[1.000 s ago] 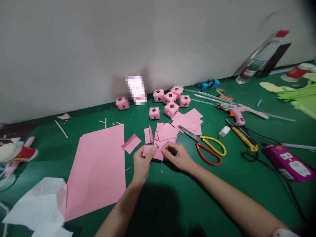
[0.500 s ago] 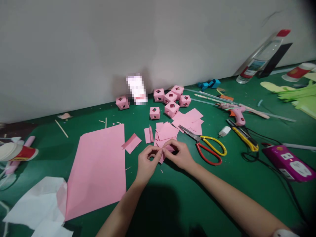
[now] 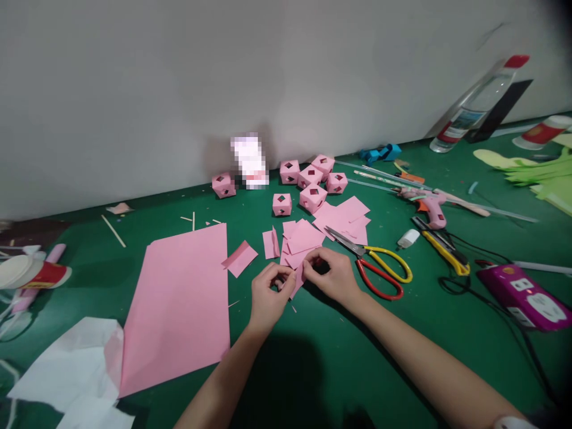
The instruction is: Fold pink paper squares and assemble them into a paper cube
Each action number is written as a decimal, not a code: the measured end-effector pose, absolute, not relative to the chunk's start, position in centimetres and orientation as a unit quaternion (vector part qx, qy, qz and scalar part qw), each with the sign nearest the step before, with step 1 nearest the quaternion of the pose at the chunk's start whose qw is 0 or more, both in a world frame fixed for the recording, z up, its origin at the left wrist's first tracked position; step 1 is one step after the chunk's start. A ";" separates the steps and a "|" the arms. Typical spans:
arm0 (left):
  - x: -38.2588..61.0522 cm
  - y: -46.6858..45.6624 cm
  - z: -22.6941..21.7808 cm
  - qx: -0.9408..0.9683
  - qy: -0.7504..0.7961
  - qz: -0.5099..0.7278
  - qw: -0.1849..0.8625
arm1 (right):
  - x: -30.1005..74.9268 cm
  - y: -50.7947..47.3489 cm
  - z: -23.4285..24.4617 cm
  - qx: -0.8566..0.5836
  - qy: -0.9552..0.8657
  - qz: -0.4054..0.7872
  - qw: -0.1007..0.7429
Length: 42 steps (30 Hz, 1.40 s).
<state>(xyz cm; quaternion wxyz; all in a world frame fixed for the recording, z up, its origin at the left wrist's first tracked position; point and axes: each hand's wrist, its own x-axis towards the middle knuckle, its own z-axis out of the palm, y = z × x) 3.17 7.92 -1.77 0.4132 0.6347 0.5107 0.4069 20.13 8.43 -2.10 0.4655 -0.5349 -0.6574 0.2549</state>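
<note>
we see the left hand (image 3: 267,293) and the right hand (image 3: 331,275) meeting low over the green worktop (image 3: 357,357), both pinched on one small pink paper piece (image 3: 298,279). the left hand's fingers (image 3: 280,275) curl in and close on its left edge; the right hand's fingers (image 3: 313,260) close on its upper right part. the piece sits between the two hands, just in front of a loose pile of pink squares (image 3: 304,238), and we cannot tell whether it touches the worktop.

just right of the right hand lie scissors (image 3: 373,262) with one red and one yellow handle, blades pointing toward the pile. left of the left hand lies a folded pink scrap (image 3: 240,257), and beside it a large pink sheet (image 3: 181,307) lying flat. a white sheet (image 3: 67,369) overlaps its near left corner.

behind the pile stands a group of pink paper cubes (image 3: 313,179) with diamond openings, near the wall (image 3: 179,89). one more cube (image 3: 223,185) sits apart to the left.

farther right we note a pink glue gun (image 3: 426,204), a yellow-handled cutter (image 3: 442,247), a purple power strip (image 3: 522,295) and a clear bottle (image 3: 480,101) leaning on the wall. green paper cutouts (image 3: 536,173) lie at the far right edge.
</note>
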 end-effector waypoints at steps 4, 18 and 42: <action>3.1 7.9 -2.0 0.621 0.513 0.414 0.424 | 20.5 8.8 -2.1 -0.569 -0.622 0.257 0.473; 3.0 8.0 -1.9 0.647 0.470 0.403 0.446 | 20.2 8.5 -1.6 -0.479 -0.578 0.511 0.418; 2.9 8.3 -1.3 0.614 0.448 0.394 0.517 | 20.6 -0.7 10.4 -0.295 -0.648 0.540 0.448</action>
